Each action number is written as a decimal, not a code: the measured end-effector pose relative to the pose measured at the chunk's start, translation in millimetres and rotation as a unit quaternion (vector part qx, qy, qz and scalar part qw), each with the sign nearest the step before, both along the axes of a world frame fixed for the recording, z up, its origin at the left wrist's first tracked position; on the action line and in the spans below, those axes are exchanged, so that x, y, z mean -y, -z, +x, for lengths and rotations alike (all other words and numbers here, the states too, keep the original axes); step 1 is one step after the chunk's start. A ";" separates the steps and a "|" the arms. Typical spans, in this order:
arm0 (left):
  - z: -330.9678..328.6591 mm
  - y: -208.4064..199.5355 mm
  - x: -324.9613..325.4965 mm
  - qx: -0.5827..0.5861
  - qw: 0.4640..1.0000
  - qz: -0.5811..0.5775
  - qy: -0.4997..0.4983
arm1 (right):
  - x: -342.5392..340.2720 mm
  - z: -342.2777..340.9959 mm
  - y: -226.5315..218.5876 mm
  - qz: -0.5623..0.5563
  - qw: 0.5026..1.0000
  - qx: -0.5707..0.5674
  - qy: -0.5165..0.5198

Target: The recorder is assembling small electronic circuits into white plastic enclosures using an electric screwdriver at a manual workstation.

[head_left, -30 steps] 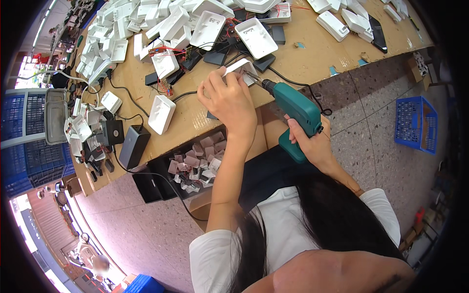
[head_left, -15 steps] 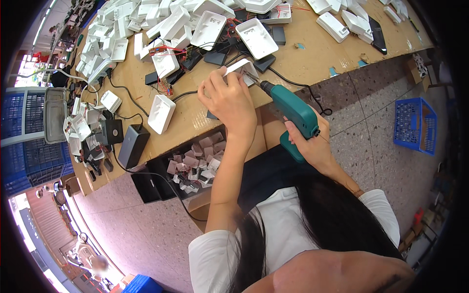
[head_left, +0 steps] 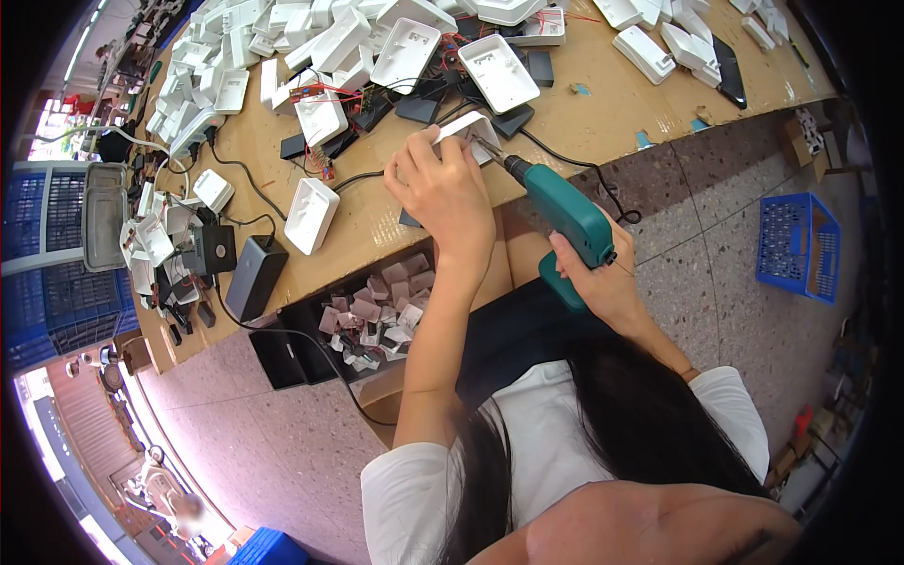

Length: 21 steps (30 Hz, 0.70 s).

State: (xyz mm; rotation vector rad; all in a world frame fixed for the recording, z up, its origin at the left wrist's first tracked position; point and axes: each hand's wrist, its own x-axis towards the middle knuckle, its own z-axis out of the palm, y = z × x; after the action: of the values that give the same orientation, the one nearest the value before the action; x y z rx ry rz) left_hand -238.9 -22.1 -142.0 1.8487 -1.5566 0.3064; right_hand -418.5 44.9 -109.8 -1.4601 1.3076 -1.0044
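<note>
My left hand [head_left: 441,184] is closed on a white plastic housing [head_left: 458,128] near the table's front edge, fingers curled over its near side. In my right hand [head_left: 601,275] is a green electric screwdriver [head_left: 569,209], gripped by its handle and pointing up and left. Its bit reaches into the housing's open side; the exact spot of the tip is too small to tell. Left of my left hand lies an open white housing [head_left: 311,216]. Beyond the hands, another open white housing [head_left: 498,73] rests on black boxes and red wires.
White housings [head_left: 311,42] are heaped along the back of the table [head_left: 603,127]. A black power adapter [head_left: 256,278] sits at the front left, with cables trailing. Below the edge, a black bin [head_left: 282,363] stands by a tray of small parts [head_left: 377,311]. A blue crate [head_left: 799,247] is on the floor.
</note>
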 end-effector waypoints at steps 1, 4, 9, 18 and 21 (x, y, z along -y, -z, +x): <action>-0.4 -1.2 -0.4 0.001 1.000 -0.002 0.002 | -1.3 -0.6 -1.7 0.007 1.000 -0.007 -0.002; -0.3 -2.3 -1.0 0.002 1.000 -0.001 0.003 | -2.1 1.1 -1.3 0.007 1.000 0.000 0.001; 0.2 -1.6 -2.8 0.010 1.000 0.005 -0.002 | -4.5 0.1 -0.6 -0.008 1.000 -0.006 0.000; -4.0 -4.2 -7.5 0.021 1.000 0.006 -0.003 | -10.6 -5.3 2.4 -0.016 1.000 0.021 -0.001; -7.4 -9.1 -9.3 0.013 1.000 0.015 -0.002 | -12.8 -8.1 1.2 -0.015 1.000 0.023 0.004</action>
State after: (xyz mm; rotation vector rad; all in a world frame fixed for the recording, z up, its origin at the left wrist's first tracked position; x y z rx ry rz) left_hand -246.3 -12.8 -133.0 1.8773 -1.5823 0.3116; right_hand -426.6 57.7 -111.0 -1.4456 1.2713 -1.0611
